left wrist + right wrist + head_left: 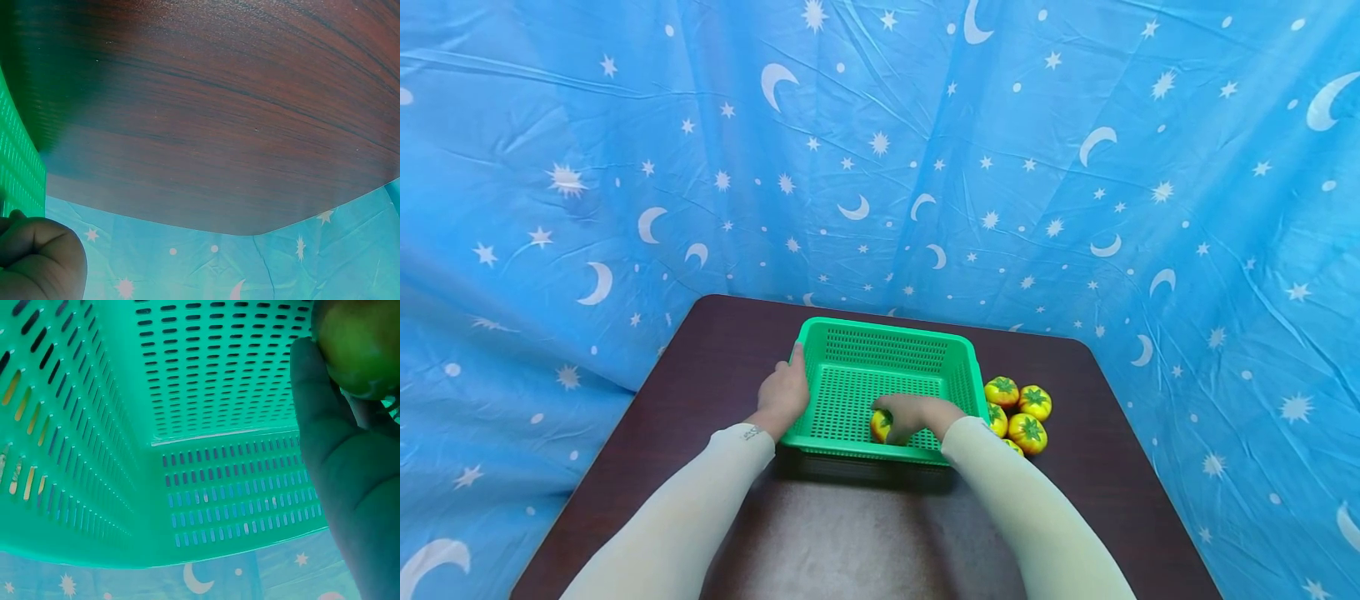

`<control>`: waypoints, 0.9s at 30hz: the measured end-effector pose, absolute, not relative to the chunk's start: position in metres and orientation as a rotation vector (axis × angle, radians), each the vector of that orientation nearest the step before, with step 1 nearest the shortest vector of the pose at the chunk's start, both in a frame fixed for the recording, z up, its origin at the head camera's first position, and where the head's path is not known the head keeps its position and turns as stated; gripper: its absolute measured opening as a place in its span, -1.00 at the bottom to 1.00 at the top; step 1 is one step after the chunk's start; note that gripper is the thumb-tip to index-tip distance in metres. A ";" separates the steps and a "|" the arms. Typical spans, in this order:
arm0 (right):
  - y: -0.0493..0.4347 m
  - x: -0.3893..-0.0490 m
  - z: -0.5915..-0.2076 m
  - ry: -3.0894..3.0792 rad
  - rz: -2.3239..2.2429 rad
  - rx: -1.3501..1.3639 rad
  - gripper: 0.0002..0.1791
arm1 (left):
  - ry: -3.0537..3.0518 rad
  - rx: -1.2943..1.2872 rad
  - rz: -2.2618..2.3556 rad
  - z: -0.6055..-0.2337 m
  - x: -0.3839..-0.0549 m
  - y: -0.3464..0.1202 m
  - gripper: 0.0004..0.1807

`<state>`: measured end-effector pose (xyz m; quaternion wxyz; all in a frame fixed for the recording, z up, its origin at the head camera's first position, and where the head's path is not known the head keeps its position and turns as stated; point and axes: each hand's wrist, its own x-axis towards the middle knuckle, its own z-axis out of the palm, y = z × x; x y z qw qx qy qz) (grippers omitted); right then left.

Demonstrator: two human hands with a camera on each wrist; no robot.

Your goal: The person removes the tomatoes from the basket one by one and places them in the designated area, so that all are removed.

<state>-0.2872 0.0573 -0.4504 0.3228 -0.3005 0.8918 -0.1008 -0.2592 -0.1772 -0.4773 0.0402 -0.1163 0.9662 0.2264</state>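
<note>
A green perforated plastic basket (pixel 887 327) stands on the table. My left hand (pixel 785 392) grips its left rim, with the thumb over the edge; in the left wrist view only part of that hand (pixel 47 259) shows beside the basket's outer wall (pixel 19 162). Inside the basket, near its front, my right hand (pixel 917 414) holds a yellow-red tomato (pixel 880 427) with a green leafy top. The right wrist view shows the tomato (pixel 365 350) between the fingers and thumb, above the basket floor. Whether it touches the floor is hard to tell.
Several more tomatoes (pixel 1027 433) lie clustered on the table against the basket's right side, partly hidden by the right sleeve. The dark wooden table (pixel 715 358) has rounded far corners. A blue curtain (pixel 865 183) with moons and stars hangs behind and at both sides.
</note>
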 end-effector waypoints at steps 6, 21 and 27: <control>0.060 -0.288 -0.447 2.377 -0.313 -0.795 -0.18 | 2.971 -0.347 0.674 -0.478 -0.260 -0.178 -0.26; 0.066 -0.293 -0.443 2.427 -0.327 -0.857 -0.21 | 2.972 -0.354 0.672 -0.478 -0.260 -0.176 -0.25; 0.067 -0.293 -0.436 2.442 -0.358 -0.862 -0.20 | 2.977 -0.355 0.662 -0.479 -0.261 -0.176 -0.26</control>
